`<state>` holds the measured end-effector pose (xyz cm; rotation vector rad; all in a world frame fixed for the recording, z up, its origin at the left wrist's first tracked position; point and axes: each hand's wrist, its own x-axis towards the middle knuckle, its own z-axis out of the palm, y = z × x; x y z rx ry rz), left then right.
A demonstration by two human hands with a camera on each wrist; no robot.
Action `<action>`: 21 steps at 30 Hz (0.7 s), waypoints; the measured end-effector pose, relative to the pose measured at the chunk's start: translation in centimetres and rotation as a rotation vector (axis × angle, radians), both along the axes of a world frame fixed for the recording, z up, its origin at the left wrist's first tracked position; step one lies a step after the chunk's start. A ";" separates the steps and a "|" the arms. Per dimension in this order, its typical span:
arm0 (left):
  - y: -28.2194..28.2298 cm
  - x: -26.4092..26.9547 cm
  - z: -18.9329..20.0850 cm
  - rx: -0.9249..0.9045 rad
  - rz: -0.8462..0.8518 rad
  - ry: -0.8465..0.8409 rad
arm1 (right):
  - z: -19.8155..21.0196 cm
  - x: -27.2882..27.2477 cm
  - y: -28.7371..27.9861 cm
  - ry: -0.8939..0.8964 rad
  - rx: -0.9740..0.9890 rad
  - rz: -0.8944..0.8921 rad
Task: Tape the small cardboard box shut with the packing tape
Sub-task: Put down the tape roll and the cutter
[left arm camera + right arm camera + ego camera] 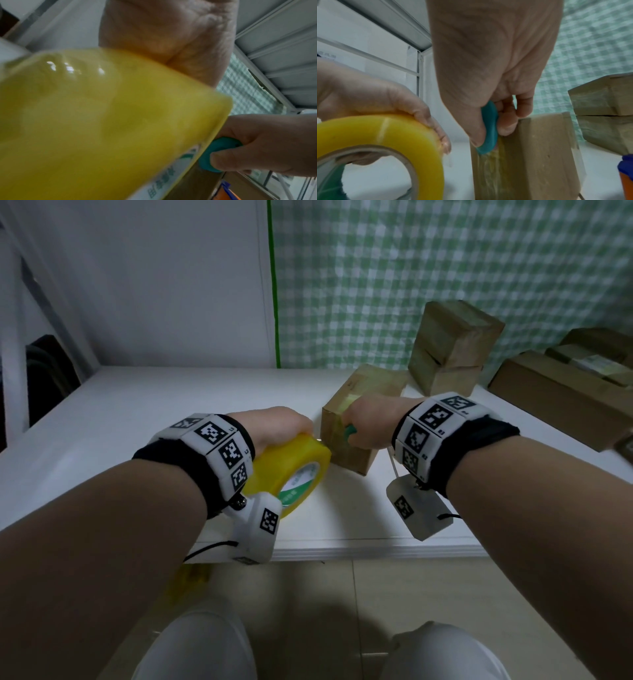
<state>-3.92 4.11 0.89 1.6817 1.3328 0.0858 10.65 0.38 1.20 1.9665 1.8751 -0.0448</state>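
The small cardboard box (356,419) lies on the white table (137,419), with a shiny strip of tape down its near face (491,169). My left hand (274,426) grips a thick yellow roll of packing tape (291,470), held upright just left of the box; the roll (102,121) fills the left wrist view. My right hand (370,422) pinches a small teal tool (488,125) between thumb and fingers and holds it against the box's near top edge. The tool (221,152) also shows past the roll's rim.
Two more taped boxes (452,350) are stacked behind the small one. A long flat carton (561,398) with items on it lies at the right. A green checked cloth (445,268) hangs behind. The table's front edge (376,553) runs below my wrists.
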 end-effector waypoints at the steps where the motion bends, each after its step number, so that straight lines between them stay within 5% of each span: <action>1: 0.2 -0.1 0.1 0.038 -0.012 0.025 | 0.1 0.1 -0.1 0.024 0.014 -0.001; 7: 1.3 -0.4 -0.2 0.443 -0.151 0.347 | -0.1 0.0 -1.2 0.128 0.087 -0.003; 13: 1.4 -0.6 -2.9 0.523 -0.196 0.461 | -1.4 0.2 -3.0 0.450 -0.113 -0.161; 21: 0.7 0.6 -6.1 0.527 -0.249 0.444 | -4.6 0.5 -4.5 0.437 -0.165 -0.231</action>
